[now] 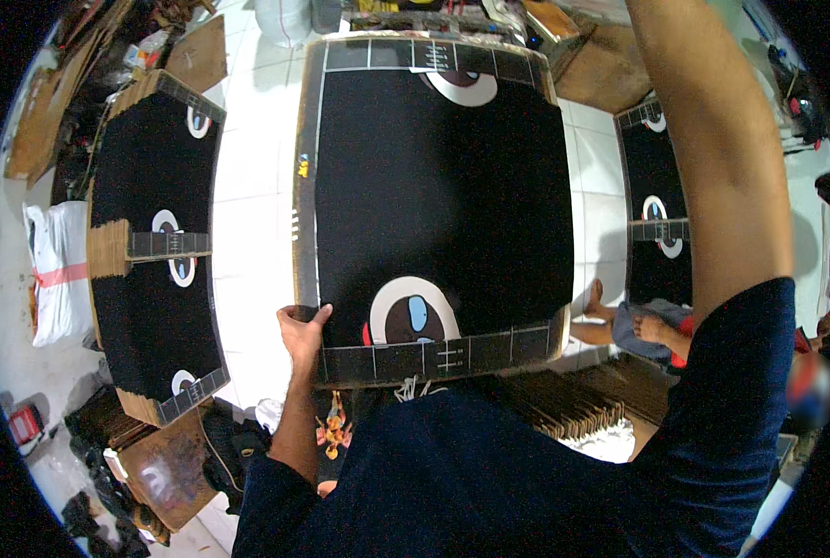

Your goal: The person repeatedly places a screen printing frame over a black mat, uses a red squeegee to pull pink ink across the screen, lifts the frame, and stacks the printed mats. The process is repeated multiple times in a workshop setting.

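Dark navy cloth of the person's shirt [489,465] fills the near middle, and the bare right forearm [726,158] rises from its sleeve past the far edge of view, so the right hand is hidden and its state cannot be told. The left hand [305,330] is partly open at the left edge of a large black panel [443,195], close to the near-left corner; its thumb lies over the edge and its fingers bend on the outer side, though whether they grip cannot be told. The panel lies flat in the centre, with one printed eye shape [413,312] at its near end and another [461,86] at its far end, beside grid-lined dark strips. White floor tiles [257,167] show on both sides. Farther left lie stacked black panels [154,158] with similar eyes, and beyond them a white sack [59,274] with a red band. On the right, a seated co-worker [652,328] is near more panels [652,177], partly behind the forearm.
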The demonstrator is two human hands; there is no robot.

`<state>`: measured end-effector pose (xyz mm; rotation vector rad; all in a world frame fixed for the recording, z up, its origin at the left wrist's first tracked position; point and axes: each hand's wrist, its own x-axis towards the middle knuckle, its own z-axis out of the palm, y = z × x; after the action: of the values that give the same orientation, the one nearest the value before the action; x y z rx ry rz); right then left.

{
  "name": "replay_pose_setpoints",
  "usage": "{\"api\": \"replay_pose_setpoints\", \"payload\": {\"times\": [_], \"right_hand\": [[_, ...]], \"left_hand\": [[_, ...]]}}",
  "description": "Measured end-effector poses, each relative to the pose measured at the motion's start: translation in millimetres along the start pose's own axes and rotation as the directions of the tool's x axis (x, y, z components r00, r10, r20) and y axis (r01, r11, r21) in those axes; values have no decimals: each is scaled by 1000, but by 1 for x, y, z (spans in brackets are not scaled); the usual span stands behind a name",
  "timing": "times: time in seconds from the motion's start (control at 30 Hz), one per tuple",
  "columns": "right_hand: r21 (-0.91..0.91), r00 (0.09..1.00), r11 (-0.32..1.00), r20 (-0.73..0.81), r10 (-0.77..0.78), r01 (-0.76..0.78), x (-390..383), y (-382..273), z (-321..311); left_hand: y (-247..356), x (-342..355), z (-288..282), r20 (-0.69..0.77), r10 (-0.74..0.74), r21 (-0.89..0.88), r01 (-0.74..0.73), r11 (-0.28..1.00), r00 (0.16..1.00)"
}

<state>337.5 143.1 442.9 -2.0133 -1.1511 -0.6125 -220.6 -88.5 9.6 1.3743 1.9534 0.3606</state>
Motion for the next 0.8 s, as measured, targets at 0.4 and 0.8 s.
{"api": "replay_pose_setpoints", "payload": {"times": [0.4,0.8], "right_hand": [[207,987,973,-145,-67,97,-66,-2,-14],[421,985,895,-143,-98,150,-307,66,39]], "left_hand": [[49,8,4,-119,234,121,-220,968,965],[335,-22,50,517,111,-856,516,48,848]]}}
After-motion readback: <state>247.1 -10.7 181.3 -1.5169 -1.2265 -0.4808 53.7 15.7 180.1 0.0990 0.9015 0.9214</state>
